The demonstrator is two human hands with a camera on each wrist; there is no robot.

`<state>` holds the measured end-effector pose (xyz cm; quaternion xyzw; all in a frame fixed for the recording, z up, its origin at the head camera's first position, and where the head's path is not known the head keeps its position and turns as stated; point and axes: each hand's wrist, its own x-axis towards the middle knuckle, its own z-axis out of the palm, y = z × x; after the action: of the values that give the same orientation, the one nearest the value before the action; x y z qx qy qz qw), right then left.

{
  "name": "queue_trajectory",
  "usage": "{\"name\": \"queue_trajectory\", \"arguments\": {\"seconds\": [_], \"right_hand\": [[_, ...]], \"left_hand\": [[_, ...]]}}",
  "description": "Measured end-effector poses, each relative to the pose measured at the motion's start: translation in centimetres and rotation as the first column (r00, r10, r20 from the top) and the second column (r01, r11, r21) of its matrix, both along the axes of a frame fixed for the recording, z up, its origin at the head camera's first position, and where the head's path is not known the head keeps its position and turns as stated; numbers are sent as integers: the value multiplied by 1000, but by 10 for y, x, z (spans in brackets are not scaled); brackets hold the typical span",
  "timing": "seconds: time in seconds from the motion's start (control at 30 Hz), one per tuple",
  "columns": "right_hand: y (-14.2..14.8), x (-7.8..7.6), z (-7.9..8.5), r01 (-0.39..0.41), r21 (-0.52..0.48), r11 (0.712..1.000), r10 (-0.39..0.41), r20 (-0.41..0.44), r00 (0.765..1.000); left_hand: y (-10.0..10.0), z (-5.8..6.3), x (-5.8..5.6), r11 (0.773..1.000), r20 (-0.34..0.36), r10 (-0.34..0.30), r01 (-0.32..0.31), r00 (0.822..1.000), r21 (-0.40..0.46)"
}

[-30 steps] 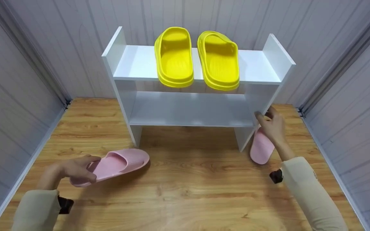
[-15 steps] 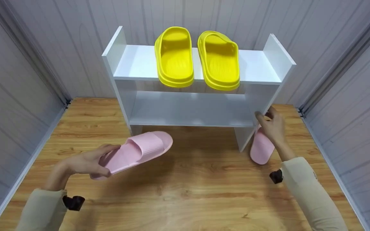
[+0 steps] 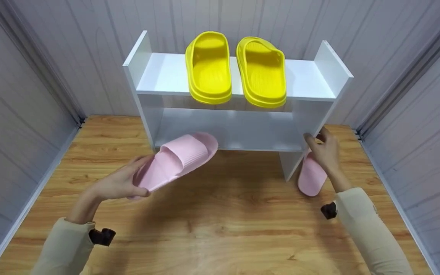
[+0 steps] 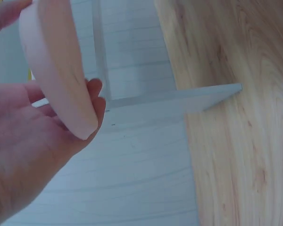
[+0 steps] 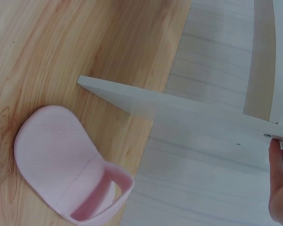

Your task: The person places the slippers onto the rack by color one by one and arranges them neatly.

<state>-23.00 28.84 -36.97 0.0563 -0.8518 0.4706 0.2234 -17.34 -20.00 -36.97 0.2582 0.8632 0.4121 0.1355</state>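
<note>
Pale grey back wall (image 3: 86, 61), L wall (image 3: 10, 126) & R wall (image 3: 426, 126), all w/ wood-grain lines. Brown wood-look flr (image 3: 220, 236), softly shiny.

Pink slippers (image 3: 185, 152), yellow clogs (image 3: 210, 72)

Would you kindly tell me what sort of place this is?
Perhaps a small booth or entryway nook: panelled walls on three sides, a white shoe rack with yellow slippers on top.

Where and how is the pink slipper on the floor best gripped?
Probably hold the slipper by its heel, from the near side, pinched across both edges: it lies flat, heel toward the camera wearer, strap toward the far end, rack close on its left.
</note>
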Motion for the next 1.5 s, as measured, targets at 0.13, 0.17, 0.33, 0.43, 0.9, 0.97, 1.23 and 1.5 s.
{"name": "queue_trajectory", "arguments": {"seconds": [0.13,0.17,0.33,0.43,0.9,0.97,1.23,1.5], "right_hand": [[0,-1,-1,5,-12,1000,-6,-16,1000],[0,-1,-1,7,-8,1000,-7,-16,1000],[0,0,-1,6,0,1000,-6,-10,1000],[0,0,-1,5,-11,1000,-5,-4,1000],[18,-19,-23,-1,-9,1000,1,16,1000],[15,-16,-19,-3,-18,1000,4,19,1000],[10,-10,-12,-10,-3,1000,10,9,1000],[20,-19,-25,13,30,999,-14,20,1000]], "left_hand": [[7,-2,-5,999,-48,39,-39,998,10],[10,-2,-6,999,-61,51,-50,997,13],[23,-3,-10,992,-144,122,-122,982,12],[32,-3,-11,984,-191,177,-178,965,10],[66,-10,-18,920,-273,387,-389,881,47],[69,-11,-19,916,-303,395,-399,867,54],[83,-21,-26,893,-408,438,-442,801,91],[89,-27,-31,870,-523,449,-488,725,71]]}}
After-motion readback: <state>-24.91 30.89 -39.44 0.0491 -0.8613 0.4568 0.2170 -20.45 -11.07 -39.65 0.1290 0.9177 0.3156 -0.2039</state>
